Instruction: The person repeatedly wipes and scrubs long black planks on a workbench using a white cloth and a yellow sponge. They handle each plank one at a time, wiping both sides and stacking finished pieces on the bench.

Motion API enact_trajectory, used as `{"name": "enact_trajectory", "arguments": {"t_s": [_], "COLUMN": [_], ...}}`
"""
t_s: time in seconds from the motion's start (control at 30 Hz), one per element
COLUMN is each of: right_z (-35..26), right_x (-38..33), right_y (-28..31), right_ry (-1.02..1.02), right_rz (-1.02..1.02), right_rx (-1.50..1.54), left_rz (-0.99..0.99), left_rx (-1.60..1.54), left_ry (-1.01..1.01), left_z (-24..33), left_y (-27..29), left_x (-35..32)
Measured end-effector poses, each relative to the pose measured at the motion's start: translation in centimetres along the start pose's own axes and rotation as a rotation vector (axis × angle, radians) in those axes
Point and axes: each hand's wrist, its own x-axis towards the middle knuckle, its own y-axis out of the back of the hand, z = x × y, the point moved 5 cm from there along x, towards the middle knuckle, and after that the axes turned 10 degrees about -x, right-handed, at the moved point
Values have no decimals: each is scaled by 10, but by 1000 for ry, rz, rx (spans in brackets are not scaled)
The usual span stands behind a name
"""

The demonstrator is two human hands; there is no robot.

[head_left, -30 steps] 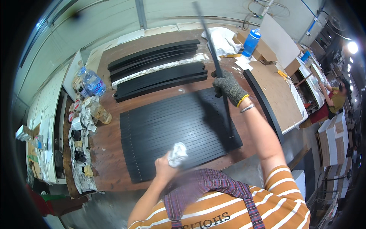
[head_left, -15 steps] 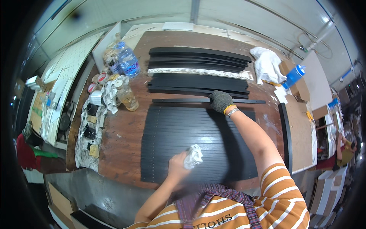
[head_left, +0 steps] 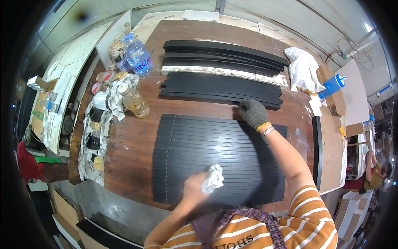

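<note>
My bare left hand (head_left: 194, 187) is closed around a crumpled white cloth (head_left: 213, 179), held over the near part of a dark panel of narrow black strips (head_left: 195, 145) laid side by side. My right hand (head_left: 253, 114), in a dark knitted glove with a yellow cuff, is curled at the near edge of a group of black strips (head_left: 215, 85) beyond the panel. No strip shows sticking out of its fingers. Another stack of black strips (head_left: 219, 54) lies farther back, with a white-smeared bar (head_left: 224, 74) between the two groups.
To the left stand a large clear water bottle (head_left: 138, 56), a jar of amber liquid (head_left: 134, 101) and stained cloths with small containers. A white cloth (head_left: 304, 68) and a blue bottle (head_left: 331, 86) lie at the right. A dark bar (head_left: 317, 153) runs along the right edge.
The single strip my right hand gripped between panel and stack no longer lies apart there; the glove now shows no strip. My left hand keeps the cloth. The whole view has shifted slightly.
</note>
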Motion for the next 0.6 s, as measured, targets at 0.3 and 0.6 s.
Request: {"name": "enact_trajectory", "arguments": {"t_s": [0.3,0.6], "right_z": [21,13], "right_x": [3,3], "right_y": [-13,-19], "right_ry": [23,31], "right_rz": [251,-12], "right_rx": [-289,-226], "left_rz": [13,20], "left_rx": [-2,-5], "left_ry": [-58,-46], "left_z": [0,-1], "left_y": [-1,-2], "left_x": [1,0]}}
